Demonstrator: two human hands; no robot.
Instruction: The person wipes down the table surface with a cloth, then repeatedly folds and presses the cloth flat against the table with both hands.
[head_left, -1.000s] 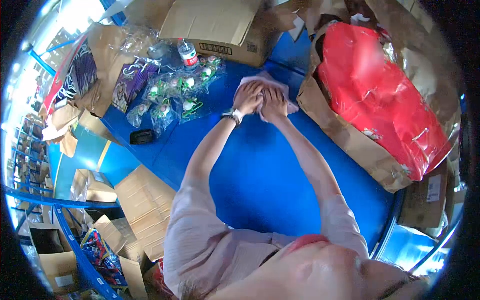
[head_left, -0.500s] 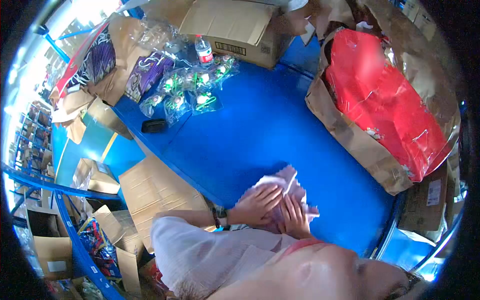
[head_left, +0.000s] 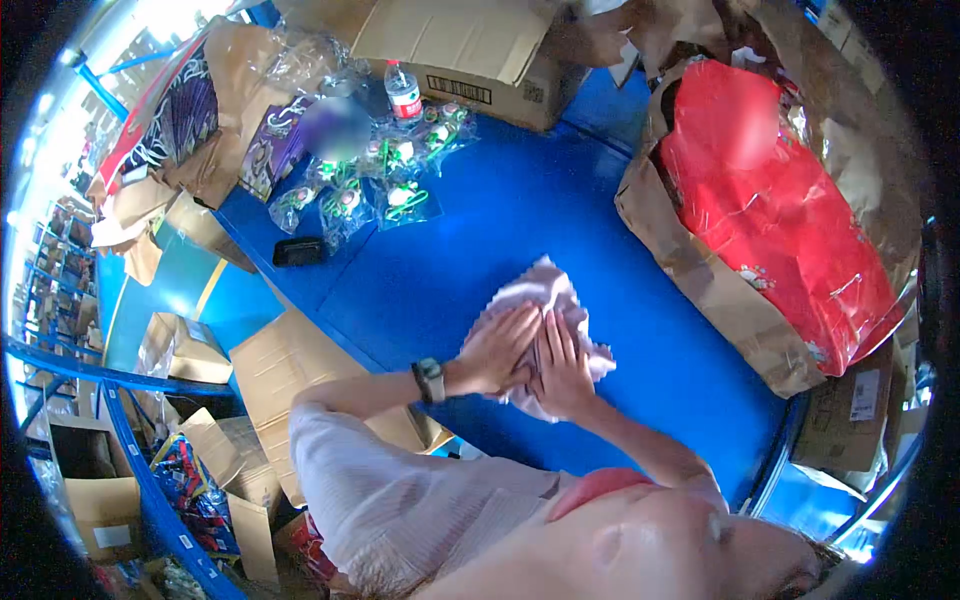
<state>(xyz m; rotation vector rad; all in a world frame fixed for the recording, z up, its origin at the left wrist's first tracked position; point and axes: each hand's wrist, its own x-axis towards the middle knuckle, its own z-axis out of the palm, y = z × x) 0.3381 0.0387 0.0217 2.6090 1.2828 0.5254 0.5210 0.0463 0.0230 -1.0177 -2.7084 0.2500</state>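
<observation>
A pale pink cloth with zigzag edges [head_left: 545,290] lies spread and slightly rumpled on the blue tabletop [head_left: 440,275]. My left hand [head_left: 500,352], with a watch [head_left: 429,380] at the wrist, lies flat on the left part of the cloth, fingers stretched out. Right beside it, my right hand [head_left: 562,372] also presses flat on the cloth, its fingers extended upward in the view. The fingertips of the two hands come close together at the cloth's middle. Neither hand grips anything.
Bagged green-and-white items [head_left: 405,200], a water bottle [head_left: 403,92] and a black tray [head_left: 300,251] sit at the upper left. A cardboard box [head_left: 450,60] stands behind. Red packaging [head_left: 770,220] fills a brown paper bag [head_left: 700,285] at right. Open cartons [head_left: 250,470] stand lower left.
Both hands and the cloth have slid away from my body, further onto the tabletop. The cloth now lies more spread out, and my forearms reach out further.
</observation>
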